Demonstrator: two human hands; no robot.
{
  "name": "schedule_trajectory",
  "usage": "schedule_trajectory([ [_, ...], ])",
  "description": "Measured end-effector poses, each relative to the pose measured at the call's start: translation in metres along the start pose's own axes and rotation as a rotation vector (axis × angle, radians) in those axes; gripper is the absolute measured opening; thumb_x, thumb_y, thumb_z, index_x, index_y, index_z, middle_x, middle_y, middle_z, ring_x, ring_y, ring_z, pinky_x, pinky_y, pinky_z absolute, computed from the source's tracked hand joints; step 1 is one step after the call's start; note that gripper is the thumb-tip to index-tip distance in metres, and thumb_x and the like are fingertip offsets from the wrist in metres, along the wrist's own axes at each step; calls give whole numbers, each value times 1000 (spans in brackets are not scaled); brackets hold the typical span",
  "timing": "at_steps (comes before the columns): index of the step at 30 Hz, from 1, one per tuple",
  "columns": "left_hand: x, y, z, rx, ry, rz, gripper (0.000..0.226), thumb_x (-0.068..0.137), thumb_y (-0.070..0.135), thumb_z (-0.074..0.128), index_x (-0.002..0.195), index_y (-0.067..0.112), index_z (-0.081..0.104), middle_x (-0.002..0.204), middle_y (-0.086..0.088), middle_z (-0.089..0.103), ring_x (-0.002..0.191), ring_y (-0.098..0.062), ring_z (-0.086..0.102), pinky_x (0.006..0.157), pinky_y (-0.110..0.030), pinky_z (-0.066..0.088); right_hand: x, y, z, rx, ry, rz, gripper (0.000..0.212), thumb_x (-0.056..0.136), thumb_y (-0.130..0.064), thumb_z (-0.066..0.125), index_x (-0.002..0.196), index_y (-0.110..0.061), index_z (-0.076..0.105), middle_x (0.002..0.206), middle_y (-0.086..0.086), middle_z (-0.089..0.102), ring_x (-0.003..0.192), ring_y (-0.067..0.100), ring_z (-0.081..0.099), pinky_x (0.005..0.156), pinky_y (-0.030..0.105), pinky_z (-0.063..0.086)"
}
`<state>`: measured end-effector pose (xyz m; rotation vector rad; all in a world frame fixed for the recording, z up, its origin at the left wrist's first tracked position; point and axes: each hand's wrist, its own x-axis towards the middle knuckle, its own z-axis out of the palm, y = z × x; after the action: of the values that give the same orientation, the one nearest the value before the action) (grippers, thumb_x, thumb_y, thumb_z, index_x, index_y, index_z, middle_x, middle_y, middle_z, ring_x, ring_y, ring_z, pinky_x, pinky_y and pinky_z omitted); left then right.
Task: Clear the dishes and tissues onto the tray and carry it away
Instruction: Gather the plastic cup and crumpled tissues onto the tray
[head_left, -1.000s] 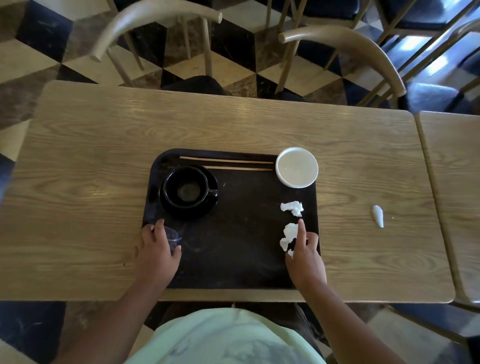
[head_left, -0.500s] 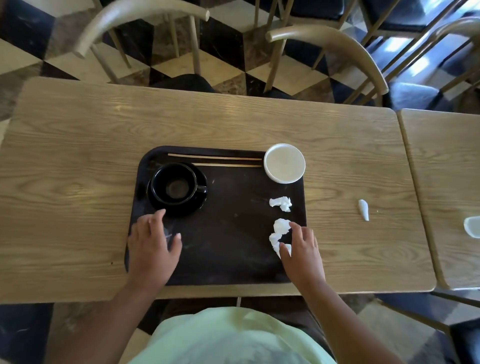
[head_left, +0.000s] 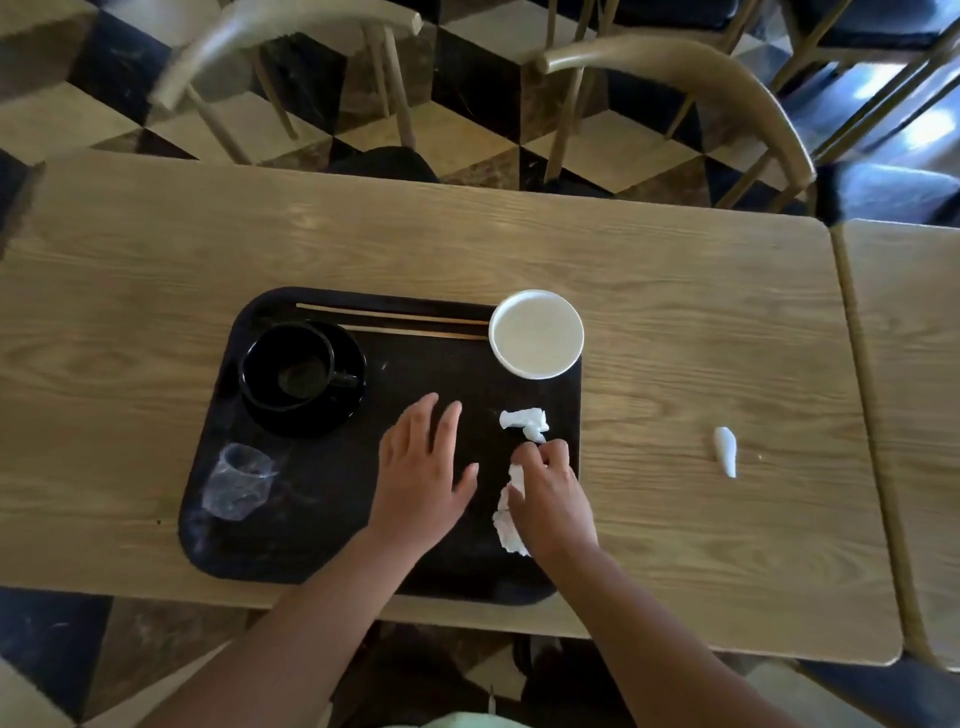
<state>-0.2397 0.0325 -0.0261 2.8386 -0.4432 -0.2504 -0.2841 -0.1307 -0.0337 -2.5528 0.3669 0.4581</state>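
A black tray (head_left: 291, 551) lies on the wooden table (head_left: 675, 322). It holds a black cup on a black saucer (head_left: 301, 376), two chopsticks (head_left: 395, 322), a white bowl (head_left: 536, 333) at its far right corner, a clear plastic cup (head_left: 236, 480) lying at the near left, and two crumpled tissues. My left hand (head_left: 423, 467) hovers open over the tray's middle. My right hand (head_left: 550, 493) pinches the nearer tissue (head_left: 506, 519); the other tissue (head_left: 524, 420) lies just beyond it. A third white scrap (head_left: 725, 449) sits on the table, right of the tray.
Two wooden chairs (head_left: 675, 67) stand across the table on a checkered floor. A second table (head_left: 914, 415) adjoins on the right.
My left hand has left the clear cup at the tray's near left and moved right to the middle. My right hand's fingers have closed on the nearer tissue.
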Motion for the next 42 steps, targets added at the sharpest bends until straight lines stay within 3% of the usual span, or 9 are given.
schedule_trajectory([
  [6,19,24,41,80,-123,-101,79,88,58,46,155,23,21,164,-11,15,151,-34,15,115,-66,20,-1,22,-6,168,32,-88,26,89,-10,61,113,-19,55,110,1,47,75,18,58,64,28,53],
  [11,21,34,57,146,-115,-143,72,93,57,39,155,24,24,165,-12,18,152,-38,12,113,-71,16,-11,42,-25,330,30,-115,25,90,-14,63,112,-25,60,108,-6,52,74,9,61,65,22,54],
  [17,23,41,66,174,-71,-191,69,94,55,31,157,27,20,166,-9,13,153,-36,8,115,-69,12,-9,82,-57,588,110,25,26,89,-9,62,105,-28,69,105,-6,60,85,0,62,71,7,48],
  [22,24,40,69,178,-57,-214,70,93,55,32,156,28,21,166,-8,14,153,-34,7,116,-67,11,5,136,-98,665,302,202,37,90,-7,58,120,-30,61,92,1,64,62,3,58,56,12,45],
  [24,24,40,70,174,-45,-215,70,92,54,34,156,27,23,165,-8,16,153,-35,8,116,-67,11,14,158,-117,613,433,269,35,89,-13,61,120,-24,51,90,-5,65,67,1,63,58,10,44],
  [27,24,41,71,176,-30,-222,70,91,53,35,155,25,26,165,-9,19,152,-36,10,115,-68,12,34,189,-138,439,511,300,18,89,-15,60,107,-16,57,81,-8,63,75,16,63,69,24,47],
  [33,24,43,73,180,-18,-237,71,89,52,34,155,24,28,164,-10,21,152,-36,12,115,-69,13,78,226,-143,165,452,210,24,91,-13,56,112,-14,66,121,10,51,93,25,59,76,33,47],
  [36,25,42,74,184,-12,-240,71,89,52,34,155,24,28,164,-10,21,152,-37,12,115,-68,12,87,229,-133,-25,503,80,20,89,-6,59,104,-10,72,112,13,57,101,34,54,75,40,49],
  [42,24,41,73,179,5,-233,71,89,51,34,154,23,29,163,-10,21,151,-37,13,114,-68,12,71,224,-113,-20,572,-63,24,80,9,63,92,-9,75,90,8,61,85,31,55,67,32,42],
])
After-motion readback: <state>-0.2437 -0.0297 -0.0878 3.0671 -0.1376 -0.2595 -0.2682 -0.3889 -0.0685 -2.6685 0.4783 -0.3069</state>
